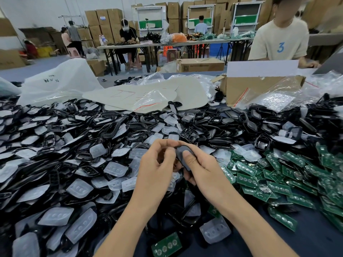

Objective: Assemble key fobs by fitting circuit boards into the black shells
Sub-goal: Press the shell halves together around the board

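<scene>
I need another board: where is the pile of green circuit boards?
In the head view, the green circuit boards lie heaped on the right side of the table, just right of the right hand.

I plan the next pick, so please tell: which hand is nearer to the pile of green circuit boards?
Right. The right hand holds the black shell just left of the green circuit boards; the left hand holds its other side, farther from them.

Both hands centre frame: left hand (pixel 157 160) and right hand (pixel 199 164) grip one black shell (pixel 182 154). Green circuit boards (pixel 278 182) piled lower right; shell pile (pixel 65 145) left.
</scene>
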A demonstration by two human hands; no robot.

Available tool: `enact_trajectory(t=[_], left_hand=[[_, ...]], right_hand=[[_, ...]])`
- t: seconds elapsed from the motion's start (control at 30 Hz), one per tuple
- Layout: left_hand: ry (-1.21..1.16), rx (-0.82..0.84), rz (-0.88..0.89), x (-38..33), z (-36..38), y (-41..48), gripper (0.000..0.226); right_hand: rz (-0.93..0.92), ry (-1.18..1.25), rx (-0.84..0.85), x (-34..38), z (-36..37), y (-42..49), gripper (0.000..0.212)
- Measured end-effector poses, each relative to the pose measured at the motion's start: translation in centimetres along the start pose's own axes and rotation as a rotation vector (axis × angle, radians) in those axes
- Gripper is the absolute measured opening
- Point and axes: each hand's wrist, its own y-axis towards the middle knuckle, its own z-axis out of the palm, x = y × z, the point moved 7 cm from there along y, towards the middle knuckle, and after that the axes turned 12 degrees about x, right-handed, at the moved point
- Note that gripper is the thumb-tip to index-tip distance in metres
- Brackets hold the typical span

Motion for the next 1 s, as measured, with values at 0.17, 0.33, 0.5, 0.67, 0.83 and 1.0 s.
enact_trajectory(t=[0.17,0.33,0.5,0.67,0.83,1.0], left_hand=[[0.03,0.077,-0.011,-0.1,0.2,0.3,0.017],[0.066,0.062,0.006,-0.3,0.1,0.3,0.018],[0.079,0.021,0.045,-0.7,0.2,0.1,0.022],[0.127,0.039,0.068,-1.0,0.6,0.0,0.023],[0.151,0.03,0.053,-0.8,0.5,-0.1,0.021],[0.087,-0.094,0.011,0.1,-0.7,0.0,0.007]], right_hand=[[0.006,-0.021,-0.004,-0.1,-0.5,-0.1,0.029],[-0.007,-0.036,-0.019,0.3,-0.6,-0.1,0.027],[-0.009,0.069,-0.039,0.6,-0.9,-0.2,0.024],[0.045,0.206,-0.056,-0.2,-1.0,0.1,0.024],[0.06,0.314,-0.054,-0.8,-1.1,0.3,0.031],[-0.006,0.433,-0.114,-0.8,-1.8,0.6,0.014]])
